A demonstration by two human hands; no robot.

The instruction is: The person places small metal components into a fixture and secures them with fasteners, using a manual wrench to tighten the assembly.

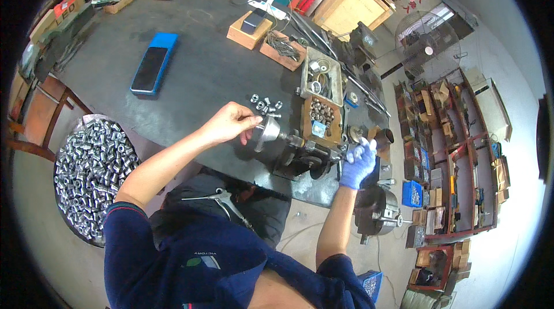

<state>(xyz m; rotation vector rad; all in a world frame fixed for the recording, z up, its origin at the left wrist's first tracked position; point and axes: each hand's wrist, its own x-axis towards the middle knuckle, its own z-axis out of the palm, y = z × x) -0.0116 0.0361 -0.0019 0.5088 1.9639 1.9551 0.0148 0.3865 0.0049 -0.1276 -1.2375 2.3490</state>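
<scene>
One dark workbench [213,69] fills most of the space before the person, and beyond its right end stands a tall red-framed shelf unit [473,193] crowded with boxes and parts. At the bench's left side, next to a wooden chair [41,114], rises a round heap of shiny metal fittings [95,176]. Near the front edge sits a small dark machine [311,160], with a grey tray [304,75] and a wooden box of round metal parts [306,117] behind it. Well apart to the left lies a dark-screened device in a blue case [151,69]; a pistol-shaped metal tool [222,198] rests on the person's lap.

The right hand [359,163] (the gloved one, in pale blue) is at the machine's right end, its fingers bent; what they close on, if anything, cannot be told. The bare left hand [229,123] is at the opposite end, thumb and forefinger pinching a small silvery piece [262,126] at the face of the machine's chuck [269,132]. Several loose fittings [266,104] lie on the bench just beyond those fingertips.
</scene>
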